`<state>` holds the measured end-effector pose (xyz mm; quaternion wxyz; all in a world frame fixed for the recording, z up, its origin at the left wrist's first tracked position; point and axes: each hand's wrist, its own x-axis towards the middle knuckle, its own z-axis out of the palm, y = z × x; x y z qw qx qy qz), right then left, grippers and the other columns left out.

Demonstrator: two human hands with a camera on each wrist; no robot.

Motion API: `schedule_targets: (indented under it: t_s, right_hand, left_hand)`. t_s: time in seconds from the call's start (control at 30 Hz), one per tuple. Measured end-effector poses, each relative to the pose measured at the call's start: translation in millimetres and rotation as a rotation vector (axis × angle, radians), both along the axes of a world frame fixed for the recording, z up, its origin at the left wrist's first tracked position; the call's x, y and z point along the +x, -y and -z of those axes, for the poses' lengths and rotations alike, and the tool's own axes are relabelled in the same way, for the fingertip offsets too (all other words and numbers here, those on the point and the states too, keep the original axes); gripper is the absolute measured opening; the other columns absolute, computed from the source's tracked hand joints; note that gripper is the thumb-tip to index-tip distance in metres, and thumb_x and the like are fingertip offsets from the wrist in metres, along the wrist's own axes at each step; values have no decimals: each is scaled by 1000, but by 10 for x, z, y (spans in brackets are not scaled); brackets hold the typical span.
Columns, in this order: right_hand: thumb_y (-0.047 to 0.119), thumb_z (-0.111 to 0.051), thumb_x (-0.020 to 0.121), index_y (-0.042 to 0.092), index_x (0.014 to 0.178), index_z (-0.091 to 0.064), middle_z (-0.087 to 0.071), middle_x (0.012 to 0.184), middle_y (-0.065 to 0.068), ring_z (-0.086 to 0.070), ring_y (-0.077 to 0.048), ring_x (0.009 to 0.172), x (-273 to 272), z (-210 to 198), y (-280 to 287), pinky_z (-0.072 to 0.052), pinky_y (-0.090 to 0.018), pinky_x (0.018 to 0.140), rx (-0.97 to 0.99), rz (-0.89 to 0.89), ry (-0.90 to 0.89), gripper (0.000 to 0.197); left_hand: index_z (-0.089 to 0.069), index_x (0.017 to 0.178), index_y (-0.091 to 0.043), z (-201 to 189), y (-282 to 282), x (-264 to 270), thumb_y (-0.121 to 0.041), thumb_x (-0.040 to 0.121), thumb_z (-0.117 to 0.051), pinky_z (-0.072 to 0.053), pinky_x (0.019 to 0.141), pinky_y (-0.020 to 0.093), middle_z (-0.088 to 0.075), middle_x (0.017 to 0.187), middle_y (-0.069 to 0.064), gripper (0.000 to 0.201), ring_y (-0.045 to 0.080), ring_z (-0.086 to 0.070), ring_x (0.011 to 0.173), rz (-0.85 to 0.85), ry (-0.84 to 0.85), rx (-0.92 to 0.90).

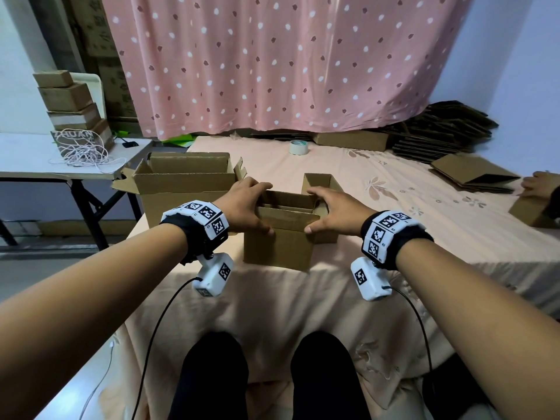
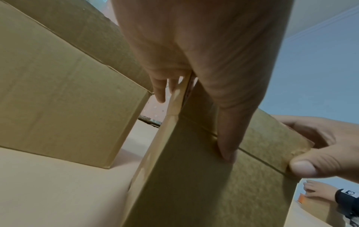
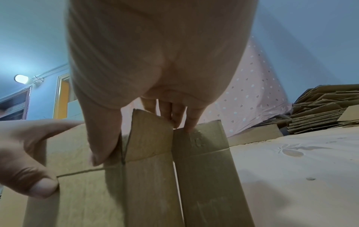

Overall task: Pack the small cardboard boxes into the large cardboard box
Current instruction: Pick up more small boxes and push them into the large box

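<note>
A small cardboard box (image 1: pixel 278 247) stands on the bed in front of me, its top flaps partly folded in. My left hand (image 1: pixel 251 207) grips its left top edge, thumb on the front flap (image 2: pixel 272 141) and fingers over the far side. My right hand (image 1: pixel 321 210) grips the right top edge the same way, thumb at the front flap's corner. The large cardboard box (image 1: pixel 181 183) stands open just left of it, close beside it in the left wrist view (image 2: pixel 58 99). A second small open box (image 1: pixel 321 183) stands right behind, touching the first (image 3: pixel 209 176).
A tape roll (image 1: pixel 298 147) and a long box (image 1: pixel 351 139) lie at the back of the bed. Flattened cartons (image 1: pixel 439 128) pile at the back right. Another person's hand (image 1: pixel 539 183) rests on a box (image 1: pixel 530 213) at the right edge. A side table (image 1: pixel 30 159) with stacked boxes stands left.
</note>
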<state>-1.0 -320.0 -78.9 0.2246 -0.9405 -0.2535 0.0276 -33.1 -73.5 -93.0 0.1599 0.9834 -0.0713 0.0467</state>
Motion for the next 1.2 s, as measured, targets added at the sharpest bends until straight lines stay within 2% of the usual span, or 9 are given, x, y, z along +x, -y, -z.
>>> schedule_targets:
  t_s: [0.27,0.4,0.5,0.8,1.07,1.2]
  right_hand:
    - [29,-90,72,15,157,-30,-29,162,-5,-31,-20,148,25,103,0,-25,-21,112,46,0,8,105]
    - [31,-92,70,16,156,-31,-32,160,-6,-36,-22,146,36,121,4,-30,-28,116,43,6,9,107]
    - [29,-92,70,17,156,-31,-33,160,-8,-36,-24,145,35,115,14,-31,-28,114,36,6,7,106]
    - [26,-93,68,24,158,-24,-32,161,-9,-37,-27,145,18,101,23,-34,-37,118,73,-2,-4,113]
    - [25,-93,69,23,158,-23,-33,160,-11,-37,-27,145,25,79,17,-34,-34,117,65,-17,10,114]
    - [26,-93,68,21,158,-24,-33,160,-9,-37,-25,145,50,65,21,-34,-32,116,67,-16,20,114]
  left_hand:
    - [-30,156,-19,17,-18,-26,-48,66,-91,-41,116,42,-36,147,5,113,26,-42,137,1,-17,-55]
    - [-30,156,-15,14,-17,-40,-45,66,-92,-42,114,36,-36,147,5,113,25,-46,134,-1,-17,-90]
    - [-34,154,-15,-9,-9,-43,-44,66,-93,-42,112,34,-39,145,5,109,24,-46,134,-8,-20,-98]
    - [-44,145,-17,-28,5,-56,-42,66,-93,-45,105,35,-45,137,6,96,25,-49,128,-13,-16,-82]
    - [-47,142,-18,-45,-12,-65,-41,65,-93,-47,100,34,-46,135,5,93,24,-50,124,-16,-1,-97]
    - [-49,141,-18,-82,-28,-68,-44,63,-94,-48,102,36,-48,130,4,94,23,-50,121,-13,20,-93]
